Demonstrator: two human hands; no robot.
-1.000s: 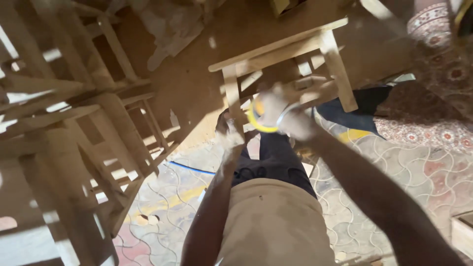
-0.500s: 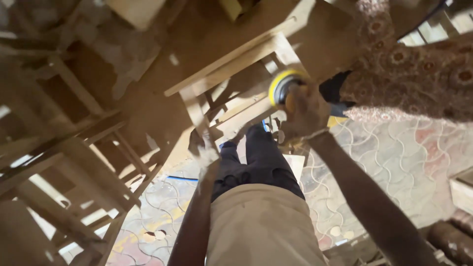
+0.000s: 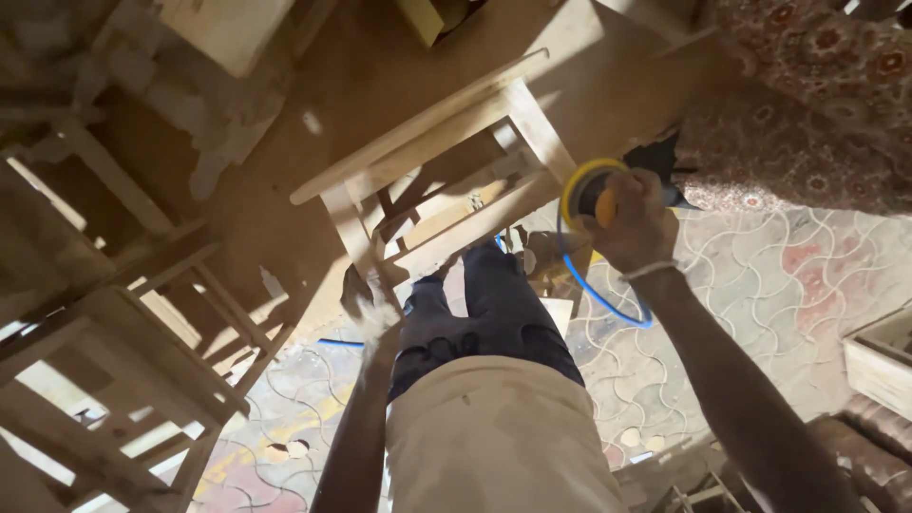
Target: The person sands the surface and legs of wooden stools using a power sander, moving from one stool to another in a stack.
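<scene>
Closest to the camera, the person's pale shirt (image 3: 499,442) and dark trousers (image 3: 484,318) fill the lower middle of the view, and both bare arms reach away from them toward a bare wooden stool (image 3: 427,157), which is the landmark for everything else.

Just below the stool's near left leg, the left hand (image 3: 370,309) is dusted pale and closed around the foot of that leg, though blur hides how tightly the fingers wrap.

At the stool's right side, the right hand (image 3: 632,223) is curled firmly over the top of a round sander (image 3: 589,195) with a yellow rim. The sander's disc sits against the stool's right leg, near the lower rail. A blue cord (image 3: 603,299) loops down from the sander and hangs below the stool's right side, over the floor.

Under and beyond the stool lies a tiled floor (image 3: 760,294) with a curved scale pattern in grey and faded red. Left of the stool, more unfinished wooden frames (image 3: 142,332) stand stacked close together, partly in bright sun. Right of the stool and above the sander hangs a dark red patterned cloth (image 3: 807,104). Farther right of the stool, near the picture's edge, the corner of a pale wooden box (image 3: 883,361) shows.
</scene>
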